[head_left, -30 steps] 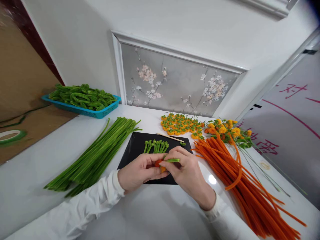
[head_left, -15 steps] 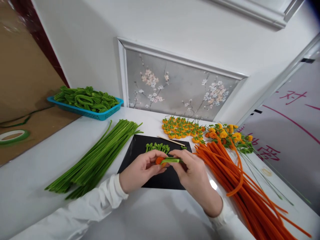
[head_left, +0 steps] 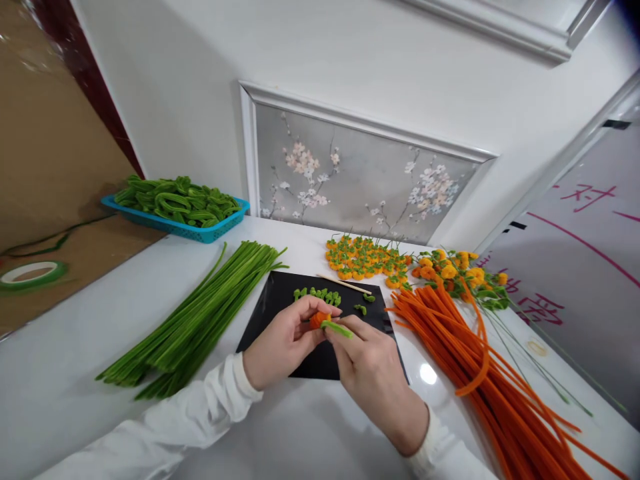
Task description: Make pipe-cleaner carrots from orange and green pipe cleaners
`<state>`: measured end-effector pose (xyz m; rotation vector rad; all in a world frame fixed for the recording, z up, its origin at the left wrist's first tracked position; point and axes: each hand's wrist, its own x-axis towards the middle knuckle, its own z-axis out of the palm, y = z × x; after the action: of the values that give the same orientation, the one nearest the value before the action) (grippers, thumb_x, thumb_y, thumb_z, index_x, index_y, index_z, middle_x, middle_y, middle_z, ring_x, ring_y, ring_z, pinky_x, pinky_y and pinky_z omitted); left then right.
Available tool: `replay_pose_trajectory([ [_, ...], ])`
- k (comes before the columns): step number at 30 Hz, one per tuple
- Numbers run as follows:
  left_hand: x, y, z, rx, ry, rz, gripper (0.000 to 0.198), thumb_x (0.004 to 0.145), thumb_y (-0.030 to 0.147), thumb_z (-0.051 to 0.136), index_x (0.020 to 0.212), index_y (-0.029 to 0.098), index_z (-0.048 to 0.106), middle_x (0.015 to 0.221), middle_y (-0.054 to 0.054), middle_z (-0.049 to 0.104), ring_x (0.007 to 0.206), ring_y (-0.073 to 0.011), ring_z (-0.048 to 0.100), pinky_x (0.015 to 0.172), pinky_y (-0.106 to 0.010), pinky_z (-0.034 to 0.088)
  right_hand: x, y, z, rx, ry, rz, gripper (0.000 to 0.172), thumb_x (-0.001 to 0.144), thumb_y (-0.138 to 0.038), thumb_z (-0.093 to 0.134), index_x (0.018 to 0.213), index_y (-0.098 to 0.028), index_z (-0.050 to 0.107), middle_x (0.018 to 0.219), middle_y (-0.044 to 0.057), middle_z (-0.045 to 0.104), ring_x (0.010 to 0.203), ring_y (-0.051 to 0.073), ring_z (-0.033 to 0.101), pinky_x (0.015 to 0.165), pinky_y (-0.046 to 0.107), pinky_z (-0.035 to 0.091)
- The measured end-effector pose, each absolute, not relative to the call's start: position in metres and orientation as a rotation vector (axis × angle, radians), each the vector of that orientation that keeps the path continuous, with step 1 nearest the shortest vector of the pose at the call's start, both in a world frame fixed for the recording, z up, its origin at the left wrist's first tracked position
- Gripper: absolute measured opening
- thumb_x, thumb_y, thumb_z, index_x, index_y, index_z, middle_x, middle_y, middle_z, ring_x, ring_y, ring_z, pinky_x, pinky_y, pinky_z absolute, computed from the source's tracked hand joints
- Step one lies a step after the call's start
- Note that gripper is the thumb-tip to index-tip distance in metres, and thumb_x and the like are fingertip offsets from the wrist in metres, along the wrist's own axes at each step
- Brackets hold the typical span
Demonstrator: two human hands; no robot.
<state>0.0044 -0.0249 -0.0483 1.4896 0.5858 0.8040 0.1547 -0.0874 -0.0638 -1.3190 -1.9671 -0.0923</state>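
Note:
My left hand is closed, its fingertips pinching a small orange fuzzy coil above a black mat. My right hand pinches a short green pipe cleaner piece against the coil's near side. The fingertips of both hands almost meet, and they hide part of the coil. Just beyond the hands, several small bent green pieces lie in a row on the mat. Two more curled green bits rest toward its right, near a thin wooden stick.
Left of the mat lies a bundle of long green pipe cleaners; orange ones lie on the right. Behind are small yellow-orange pumpkin shapes, yellow flowers and a blue basket of green loops. Green tape sits far left.
My right hand has shifted left and turned, bringing the green piece's end against the orange coil and tilting it. A curled green bit on the mat's right has come into sight.

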Motion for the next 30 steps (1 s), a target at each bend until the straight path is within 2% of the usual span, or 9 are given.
replay_pose_trajectory([
  [4,0.003,-0.027,-0.045,1.204,0.519,0.707,0.020,0.079,0.028,0.065,0.097,0.020,0.058,0.109,-0.003,0.059,0.101,-0.0160,0.056,0.090,-0.029,0.046,0.157,-0.089,-0.059,-1.348,-2.038,-0.221,0.023,0.089,-0.010,0.045,0.095,-0.020,0.065,0.090,0.006,0.066,0.077,0.018,0.063,0.065,0.028,0.049],
  [8,0.006,-0.028,-0.047,1.056,0.567,0.671,0.018,0.083,0.033,0.062,0.093,0.018,0.062,0.095,-0.002,0.060,0.089,-0.0119,0.057,0.084,-0.025,0.046,0.158,-0.088,-0.058,-1.358,-2.040,-0.117,0.020,0.090,-0.013,0.045,0.091,-0.021,0.064,0.090,0.005,0.065,0.077,0.017,0.062,0.067,0.028,0.050],
  [11,0.009,-0.028,-0.051,1.018,0.563,0.687,0.020,0.080,0.034,0.065,0.092,0.018,0.062,0.089,-0.001,0.060,0.085,-0.0122,0.057,0.081,-0.025,0.046,0.158,-0.086,-0.057,-1.330,-1.911,0.079,0.017,0.089,-0.018,0.050,0.102,-0.021,0.061,0.091,0.004,0.064,0.081,0.016,0.062,0.072,0.027,0.051],
  [14,0.010,-0.029,-0.053,1.074,0.567,0.722,0.021,0.079,0.033,0.066,0.092,0.018,0.060,0.088,-0.001,0.061,0.084,-0.0131,0.057,0.077,-0.024,0.046,0.155,-0.085,-0.057,-1.251,-1.800,0.174,0.026,0.085,-0.019,0.057,0.111,-0.022,0.059,0.100,0.005,0.062,0.088,0.015,0.063,0.076,0.026,0.053],
  [17,0.010,-0.029,-0.053,1.071,0.582,0.731,0.019,0.080,0.032,0.066,0.090,0.018,0.059,0.083,0.001,0.059,0.077,-0.0100,0.056,0.073,-0.021,0.045,0.153,-0.083,-0.059,-1.165,-1.807,0.182,0.018,0.088,-0.016,0.051,0.097,-0.023,0.065,0.100,0.005,0.062,0.088,0.014,0.063,0.077,0.024,0.053],
  [20,0.010,-0.031,-0.050,1.013,0.578,0.737,0.016,0.079,0.030,0.067,0.086,0.018,0.059,0.080,0.002,0.057,0.077,-0.0089,0.055,0.077,-0.022,0.047,0.154,-0.081,-0.061,-1.162,-1.806,0.171,0.023,0.091,-0.014,0.045,0.094,-0.022,0.066,0.094,0.005,0.064,0.084,0.013,0.063,0.076,0.023,0.053],
  [25,0.011,-0.033,-0.050,1.006,0.513,0.707,0.016,0.080,0.031,0.067,0.087,0.018,0.059,0.090,0.000,0.059,0.092,-0.0127,0.057,0.093,-0.031,0.046,0.158,-0.079,-0.063,-1.268,-1.728,0.118,0.018,0.091,-0.019,0.048,0.094,-0.021,0.066,0.080,0.003,0.065,0.071,0.014,0.062,0.067,0.023,0.051],
  [30,0.010,-0.033,-0.052,1.060,0.486,0.713,0.020,0.078,0.032,0.069,0.089,0.018,0.059,0.091,0.000,0.060,0.093,-0.0136,0.058,0.095,-0.033,0.046,0.159,-0.078,-0.061,-1.250,-1.683,0.200,0.014,0.090,-0.022,0.052,0.091,-0.020,0.066,0.081,0.001,0.068,0.072,0.013,0.064,0.069,0.023,0.052],
])
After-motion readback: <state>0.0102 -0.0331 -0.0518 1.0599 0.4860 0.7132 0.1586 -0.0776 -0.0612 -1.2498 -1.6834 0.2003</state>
